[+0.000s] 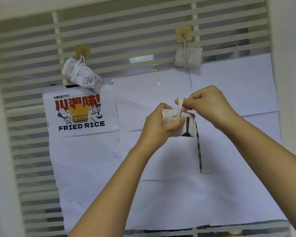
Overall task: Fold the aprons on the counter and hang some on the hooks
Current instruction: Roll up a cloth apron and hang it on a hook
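Both hands are raised in front of the striped partition (32, 69). The left hand (161, 123) grips a folded apron (189, 125) from the side, fingers curled round the bundle and thumb pressed on its front. The apron is pale, with a dark utensil printed on it. The right hand (209, 103) pinches the strap (179, 106) that loops up from the top of the bundle, so the apron hangs in the air between the two hands, below and between the hooks.

Two other aprons are already up. A patterned bundle (80, 74) dangles tilted from the left hook (83, 51), and a plain pale bundle (188, 57) hangs from the right hook (184, 34). White paper sheets (232, 82) cover the glass behind, with a "FRIED RICE" poster (80, 115) just under the patterned bundle.
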### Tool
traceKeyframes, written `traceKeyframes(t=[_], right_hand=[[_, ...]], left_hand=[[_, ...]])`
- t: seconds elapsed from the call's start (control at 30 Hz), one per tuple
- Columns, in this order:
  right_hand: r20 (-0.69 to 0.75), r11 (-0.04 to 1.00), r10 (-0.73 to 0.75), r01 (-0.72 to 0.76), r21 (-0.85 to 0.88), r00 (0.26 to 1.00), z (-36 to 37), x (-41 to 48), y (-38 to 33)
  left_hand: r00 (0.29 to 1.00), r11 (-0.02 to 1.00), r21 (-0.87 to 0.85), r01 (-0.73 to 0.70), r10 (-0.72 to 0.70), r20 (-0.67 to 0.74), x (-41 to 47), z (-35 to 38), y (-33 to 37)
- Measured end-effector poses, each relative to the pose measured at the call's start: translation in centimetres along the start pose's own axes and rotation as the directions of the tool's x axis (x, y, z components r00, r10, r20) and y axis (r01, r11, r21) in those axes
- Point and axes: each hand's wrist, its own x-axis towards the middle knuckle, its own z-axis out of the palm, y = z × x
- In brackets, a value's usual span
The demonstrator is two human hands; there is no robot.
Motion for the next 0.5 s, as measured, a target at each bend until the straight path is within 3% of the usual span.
traceKeyframes(t=[0.13,0.2,0.27,0.37,0.5], right_hand=[[0.05,0.863,0.131,-0.139,0.485,0.99,0.7,0.6,-0.6],[-0.008,0.827,0.087,-0.067,0.558,0.996,1.1,1.3,-0.6],[-0.135,0.895,-0.056,0.11,0.431,0.989,1.0,2.5,-0.6],[-0.247,0.943,-0.302,0.327,0.066,0.921,0.3,4.8,-0.8],[-0.317,0.948,-0.315,0.284,-0.141,0.895,-1.2,7.8,-1.8]], left_hand=[[0.992,0.994,-0.033,-0.109,0.107,-0.063,2.0,0.2,1.3],[0.982,0.988,-0.003,-0.157,0.156,-0.107,3.5,0.3,2.1],[0.98,0.989,-0.015,-0.146,0.143,-0.138,5.3,0.5,2.7],[0.989,0.99,-0.085,-0.115,0.106,-0.099,8.4,0.8,3.2],[0.991,0.963,-0.236,-0.131,0.13,-0.021,11.2,0.9,4.2]])
